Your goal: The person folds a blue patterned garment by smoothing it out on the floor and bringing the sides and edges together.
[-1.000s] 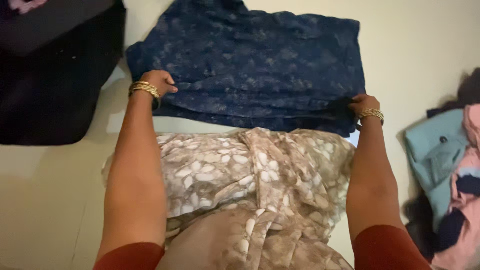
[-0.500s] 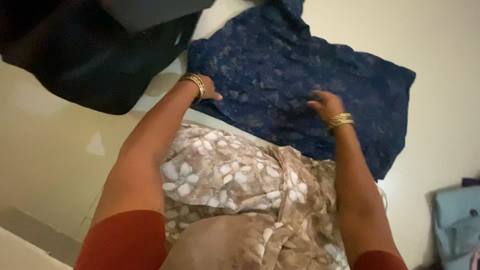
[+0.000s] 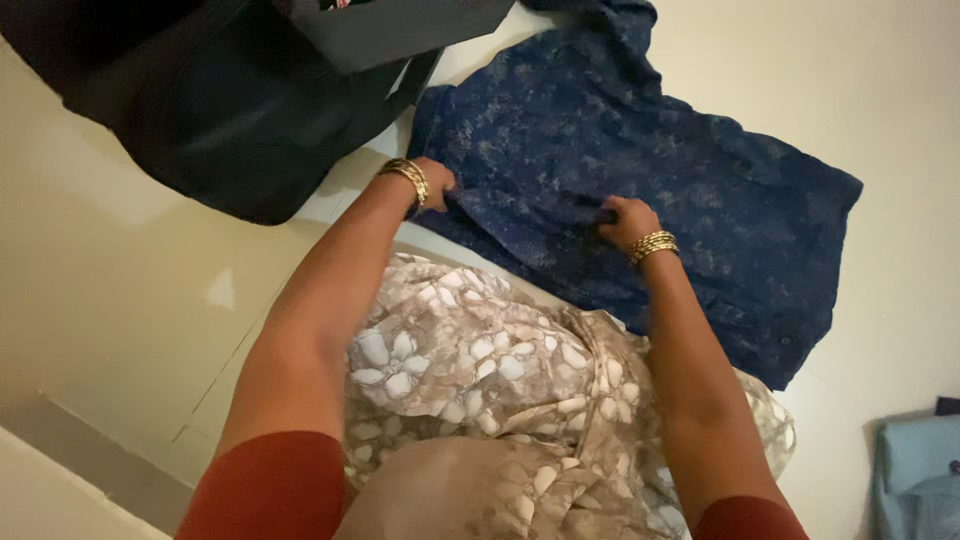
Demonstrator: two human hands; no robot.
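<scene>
A blue patterned cloth (image 3: 640,170) is spread on a pale, glossy tiled floor (image 3: 120,290), with faint grout lines seen at the lower left. Its near edge is pinched by the left hand (image 3: 437,183), closed on the fabric, and by the right hand (image 3: 625,218), whose fingers appear clamped on a fold, though the grip is partly hidden. A black bag (image 3: 230,100) lies just beside the cloth's left edge. A light blue garment (image 3: 915,480) is seen at the lower right corner, well apart.
</scene>
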